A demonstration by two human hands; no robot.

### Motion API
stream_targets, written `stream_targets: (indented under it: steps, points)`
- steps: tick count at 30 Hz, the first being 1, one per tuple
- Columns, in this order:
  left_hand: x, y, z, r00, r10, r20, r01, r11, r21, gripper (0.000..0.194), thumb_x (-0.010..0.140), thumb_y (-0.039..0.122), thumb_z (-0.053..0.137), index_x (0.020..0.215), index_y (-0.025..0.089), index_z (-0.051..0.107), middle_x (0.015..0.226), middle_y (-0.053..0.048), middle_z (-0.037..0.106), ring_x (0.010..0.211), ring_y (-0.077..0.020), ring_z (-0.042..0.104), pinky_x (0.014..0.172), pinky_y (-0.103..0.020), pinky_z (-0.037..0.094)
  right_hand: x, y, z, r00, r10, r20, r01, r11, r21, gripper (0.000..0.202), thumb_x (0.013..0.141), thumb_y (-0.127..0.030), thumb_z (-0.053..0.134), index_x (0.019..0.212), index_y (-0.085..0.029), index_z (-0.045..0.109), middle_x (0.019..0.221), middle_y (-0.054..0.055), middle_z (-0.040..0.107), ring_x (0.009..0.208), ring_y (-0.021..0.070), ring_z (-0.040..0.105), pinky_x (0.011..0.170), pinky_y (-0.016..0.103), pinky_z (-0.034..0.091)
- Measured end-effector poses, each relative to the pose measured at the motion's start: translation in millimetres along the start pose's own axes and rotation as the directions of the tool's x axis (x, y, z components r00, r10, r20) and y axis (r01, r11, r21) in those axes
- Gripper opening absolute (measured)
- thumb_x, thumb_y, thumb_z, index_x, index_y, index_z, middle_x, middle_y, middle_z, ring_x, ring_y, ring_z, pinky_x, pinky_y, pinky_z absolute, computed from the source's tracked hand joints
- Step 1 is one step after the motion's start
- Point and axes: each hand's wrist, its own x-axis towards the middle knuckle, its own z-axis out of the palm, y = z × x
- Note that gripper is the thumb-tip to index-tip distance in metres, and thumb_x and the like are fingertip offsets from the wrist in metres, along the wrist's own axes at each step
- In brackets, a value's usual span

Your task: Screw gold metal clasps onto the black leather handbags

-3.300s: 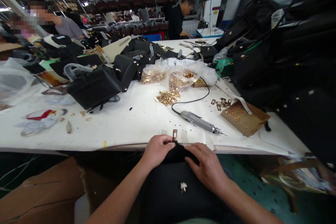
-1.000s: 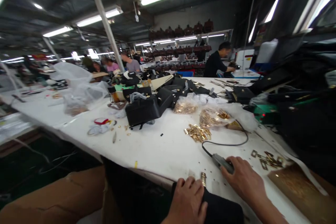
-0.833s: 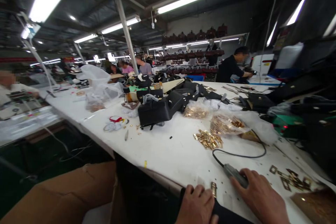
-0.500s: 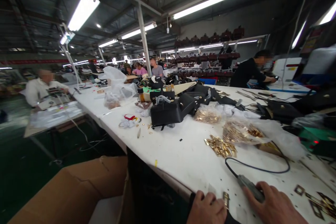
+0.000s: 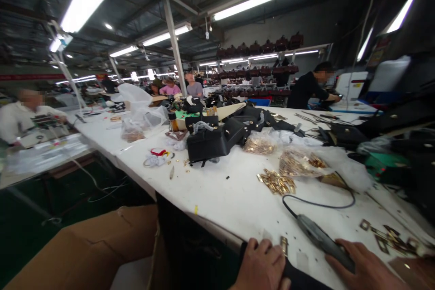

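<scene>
My left hand [image 5: 260,265] is at the table's near edge, its fingers curled over a black bag piece [image 5: 302,277] that extends to the right beneath it. Just beyond these fingers a gold metal clasp [image 5: 284,244] lies against the black piece. My right hand [image 5: 369,265] has its thumb and fingers around the rear of a grey corded handheld tool [image 5: 316,233], which looks like an electric screwdriver. The tool's dark cord [image 5: 326,207] loops across the white tabletop. Gold frame-shaped fittings [image 5: 382,240] lie just beyond my right hand.
A heap of gold fittings [image 5: 277,182] lies ahead, beside a clear plastic bag [image 5: 299,163] of metal parts. Black handbags [image 5: 207,145] stand mid-table. An open cardboard box [image 5: 91,244] sits below the table edge at left. Co-workers sit left [image 5: 30,118] and right [image 5: 307,88].
The view has turned slightly right. My right hand has slid back along the grey tool, showing more of it. My left hand stays on the black piece.
</scene>
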Motion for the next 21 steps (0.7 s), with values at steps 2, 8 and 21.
stream_targets:
  steps: [2,8,21]
  points:
    - [-1.1,6.8,-19.2,0.995,-0.093,0.037,0.096,0.991,-0.09,0.041,0.094,0.05,0.058,0.124,0.024,0.064,0.126,-0.004,0.069,0.11,-0.0245,0.06,0.084,-0.041,0.043,-7.7,-8.2,-16.9,0.997,0.075,0.017,-0.074,0.996,-0.039,0.047,0.082,-0.057,0.055,0.114,-0.025,0.07,0.121,0.013,0.072,0.109,0.036,0.069,0.089,0.048,0.054]
    - [9.4,9.3,-37.2,0.985,-0.139,0.105,0.16,0.96,-0.228,0.035,0.096,0.031,0.058,0.129,0.021,0.062,0.133,-0.006,0.066,0.119,-0.0267,0.056,0.096,-0.045,0.042,7.0,-32.4,-71.6,0.952,0.24,0.192,-0.303,0.83,0.469,0.044,0.087,-0.06,0.056,0.104,-0.021,0.07,0.08,0.004,0.071,0.068,0.0229,0.068,0.061,0.034,0.054]
    - [19.4,2.3,-30.1,0.988,-0.116,0.098,0.137,0.96,-0.245,0.029,0.099,0.031,0.053,0.122,0.02,0.068,0.125,-0.008,0.07,0.115,-0.0274,0.059,0.09,-0.045,0.043,26.6,-90.2,-59.7,0.906,0.408,-0.109,0.055,0.14,0.989,0.032,0.079,-0.04,0.08,0.078,-0.018,0.056,0.057,-0.006,0.054,0.051,0.0112,0.055,0.054,0.025,0.05]
